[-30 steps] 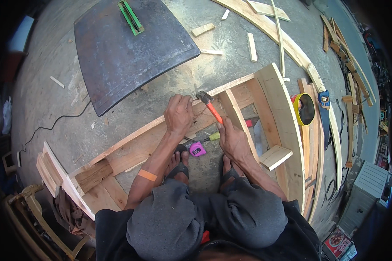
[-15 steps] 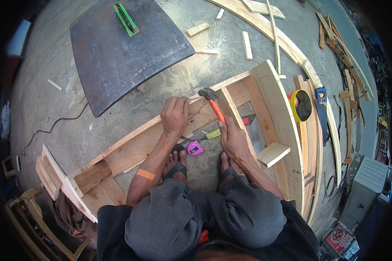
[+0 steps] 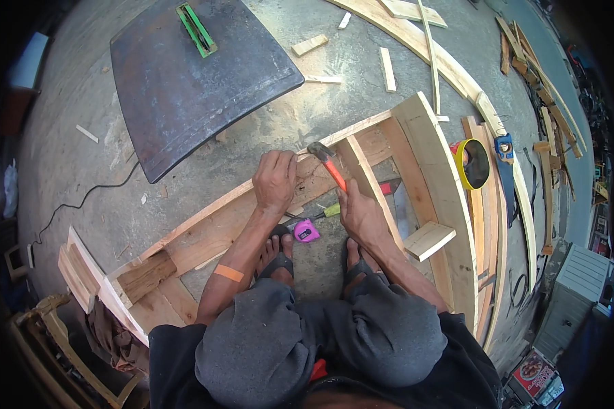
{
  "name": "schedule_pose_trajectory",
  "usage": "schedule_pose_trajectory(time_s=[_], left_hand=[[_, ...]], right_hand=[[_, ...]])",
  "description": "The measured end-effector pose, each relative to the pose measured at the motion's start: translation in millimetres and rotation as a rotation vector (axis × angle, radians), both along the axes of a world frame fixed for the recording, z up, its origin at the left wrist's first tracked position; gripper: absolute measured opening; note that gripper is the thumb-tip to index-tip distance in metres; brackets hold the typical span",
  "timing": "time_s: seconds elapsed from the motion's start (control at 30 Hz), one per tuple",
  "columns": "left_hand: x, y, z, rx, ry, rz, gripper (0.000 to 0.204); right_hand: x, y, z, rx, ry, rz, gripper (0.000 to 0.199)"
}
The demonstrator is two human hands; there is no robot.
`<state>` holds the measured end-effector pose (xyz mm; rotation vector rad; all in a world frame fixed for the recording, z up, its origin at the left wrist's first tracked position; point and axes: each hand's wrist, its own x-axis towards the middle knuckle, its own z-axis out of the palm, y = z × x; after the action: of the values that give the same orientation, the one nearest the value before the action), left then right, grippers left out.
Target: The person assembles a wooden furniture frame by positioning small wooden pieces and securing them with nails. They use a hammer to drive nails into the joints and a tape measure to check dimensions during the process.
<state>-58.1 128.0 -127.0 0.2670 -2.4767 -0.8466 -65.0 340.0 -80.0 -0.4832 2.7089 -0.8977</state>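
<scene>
A wooden frame (image 3: pixel 208 219) of pale boards surrounds my feet. My left hand (image 3: pixel 275 180) is closed in a pinch at the top edge of its far board, and whatever the fingertips hold is too small to make out. In my right hand (image 3: pixel 363 217) is an orange-handled claw hammer (image 3: pixel 335 171), gripped around the handle. Its dark head sits just right of my left fingers, close above the far board. Between my feet lie a pink tape measure (image 3: pixel 306 230) and, half hidden by my right hand, a tool with a yellow-green handle (image 3: pixel 332 210).
Beyond the frame stands a dark table with a green-edged slot (image 3: pixel 205 102). Wood offcuts (image 3: pixel 387 70) are scattered on the concrete. To the right are a yellow-rimmed can (image 3: pixel 472 164), a blue-handled saw (image 3: pixel 503 149) and long boards (image 3: pixel 484 218). A black cord (image 3: pixel 82 206) runs along the left.
The hammer has shifted slightly left, its head nearer to my left fingers, as my right hand moved a little left. My left hand stays at the board.
</scene>
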Motion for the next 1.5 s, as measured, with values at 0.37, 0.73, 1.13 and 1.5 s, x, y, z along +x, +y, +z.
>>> schedule_pose_trajectory(time_s=[0.37, 0.73, 1.13, 1.5], left_hand=[[4.1, -0.3, 4.1, 0.086, -0.060, 0.048, 0.009], [0.5, -3.4, 6.9, 0.127, -0.170, 0.032, 0.010], [-4.8, -8.2, 11.4, 0.178, -0.203, 0.031, 0.014], [-0.7, -4.3, 8.0, 0.171, -0.247, 0.053, 0.012]], right_hand=[[0.3, -3.5, 16.9, -0.038, -0.093, -0.047, 0.026], [2.0, -6.1, 16.0, -0.011, -0.012, 0.020, 0.023], [3.8, -0.9, 9.2, 0.082, -0.076, 0.035, 0.026], [-1.2, -2.3, 22.5, -0.072, -0.050, -0.030, 0.025]])
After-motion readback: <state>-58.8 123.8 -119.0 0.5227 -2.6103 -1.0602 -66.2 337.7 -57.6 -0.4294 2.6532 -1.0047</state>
